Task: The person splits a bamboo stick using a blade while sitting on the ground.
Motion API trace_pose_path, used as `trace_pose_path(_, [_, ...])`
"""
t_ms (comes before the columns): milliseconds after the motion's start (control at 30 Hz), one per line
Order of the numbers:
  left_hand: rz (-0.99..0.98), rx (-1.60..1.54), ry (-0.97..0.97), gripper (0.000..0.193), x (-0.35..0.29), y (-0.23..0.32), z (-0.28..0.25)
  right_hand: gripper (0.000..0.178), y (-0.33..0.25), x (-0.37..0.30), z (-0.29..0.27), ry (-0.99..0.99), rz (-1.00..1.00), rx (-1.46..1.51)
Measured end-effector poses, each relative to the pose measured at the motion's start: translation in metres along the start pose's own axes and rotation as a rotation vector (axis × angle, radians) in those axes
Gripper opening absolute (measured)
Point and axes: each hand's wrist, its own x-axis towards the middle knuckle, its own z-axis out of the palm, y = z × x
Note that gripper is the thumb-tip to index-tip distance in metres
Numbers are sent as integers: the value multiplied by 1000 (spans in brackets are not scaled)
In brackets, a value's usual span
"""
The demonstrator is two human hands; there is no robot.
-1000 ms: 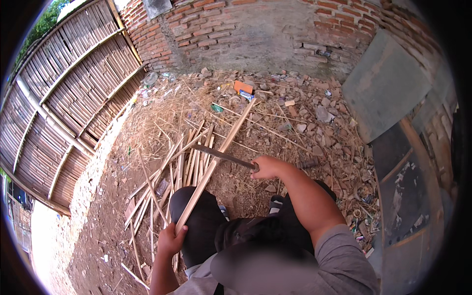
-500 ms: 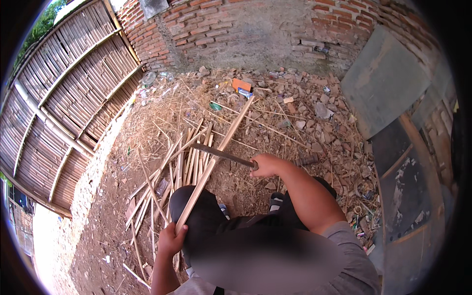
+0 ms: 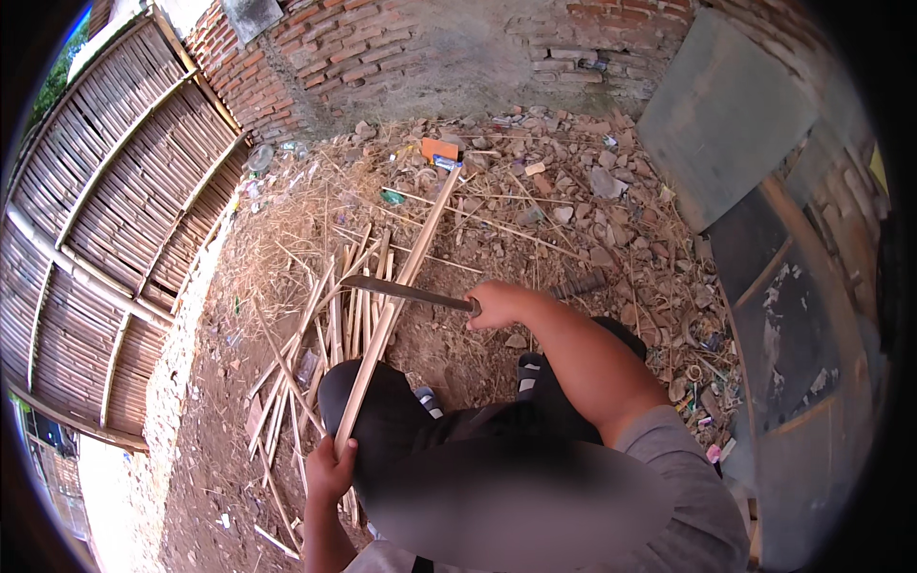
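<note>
My left hand (image 3: 330,470) is closed around the near end of a long, pale split-bamboo strip (image 3: 425,234). The strip slants away from me past my left knee, its far end by the rubble. In my right hand (image 3: 499,305) is the handle of a machete (image 3: 420,295) with a dark blade. That blade lies crosswise over the strip around its middle, its tip pointing left; whether it touches cannot be made out. Beneath and left of the strip, several cut bamboo strips (image 3: 336,320) lie in a loose pile on the dirt.
A bamboo-slat fence (image 3: 115,191) stands on the left, and a brick wall (image 3: 430,67) closes the back. Broken bricks and stones (image 3: 611,224) cover the ground ahead and right. Grey panels (image 3: 731,124) lean at the right. An orange piece (image 3: 439,149) lies near the strip's far end.
The whole view has shifted a little, so the scene sits further left and higher. The machete's blade shows more of its flat side. Both hands keep their holds.
</note>
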Motion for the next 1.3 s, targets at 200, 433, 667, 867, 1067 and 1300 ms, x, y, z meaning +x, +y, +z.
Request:
trace_pose_path(200, [3,-5,8,49,0,-3,2,46,1,1,0,4,-17,21])
trace_pose_path(433, [-5,-29,8,48,2,-7,4,47,0,0,-1,19,-16,23])
trace_pose_path(667, [30,-17,31,48,0,-6,5,46,-6,-3,-4,-8,12,13])
trace_pose_path(867, [-4,-91,26,48,0,-8,8,38,-10,-3,2,-87,3,-59])
trace_pose_path(1067, [-23,-36,48,48,-2,-10,10,26,-20,-10,-18,78,32,-136])
trace_pose_path(1300, [104,93,62,46,-2,-7,6,26,-48,-32,-29,122,16,-186])
